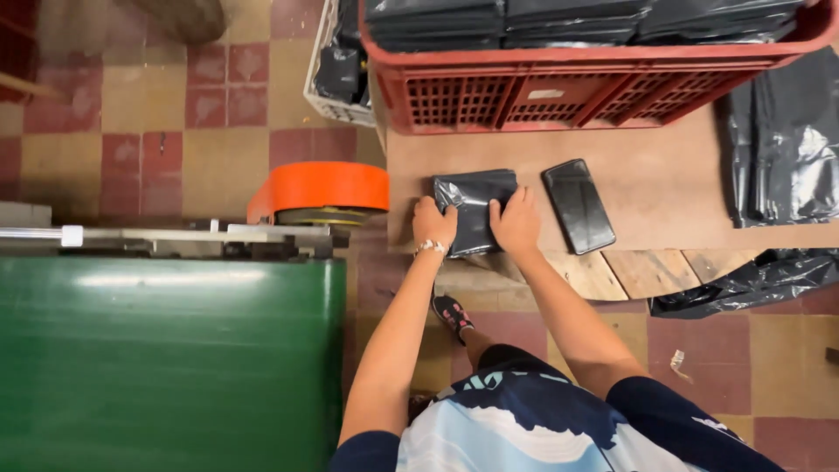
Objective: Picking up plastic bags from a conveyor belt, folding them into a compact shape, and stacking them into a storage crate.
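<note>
A folded black plastic bag (474, 210) lies near the front edge of a brown board tabletop (664, 175). My left hand (433, 224) presses on the bag's left side, with a bracelet at the wrist. My right hand (516, 223) rests flat on the bag's right side. Both hands hold the folded bag down against the board. Just right of it lies a black phone (578, 205), apart from my hands.
A red plastic crate (568, 92) of folded black bags stands at the back of the board. Loose black bags (782, 149) lie at right. A green conveyor belt (166, 358) with an orange guard (319, 188) sits at left. Below is tiled floor.
</note>
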